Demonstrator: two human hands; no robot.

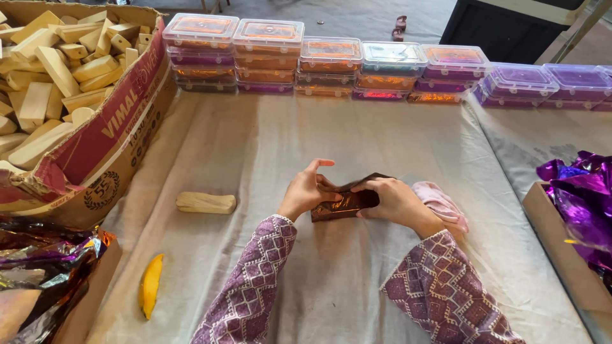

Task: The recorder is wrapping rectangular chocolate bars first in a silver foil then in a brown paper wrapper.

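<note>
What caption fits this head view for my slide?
Both hands, left hand and right hand, fold brown foil around a block on a cloth-covered table.

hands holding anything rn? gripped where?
Yes: both hands hold one foil-wrapped block, dark copper-brown. Left hand grips its left end, right hand its right end and top edge, just above the cloth-covered table.

Foil-wrapped block (345, 202): glossy dark bronze-brown. Sleeves (252, 293): purple, white geometric print. Bench cloth (287, 140): pale grey-beige. Loose wooden block (206, 202): pale cream. Folded cloth (441, 202): pink. Foil sheets (580, 191): metallic purple. Lidded boxes (268, 54): clear, orange and purple contents.
</note>
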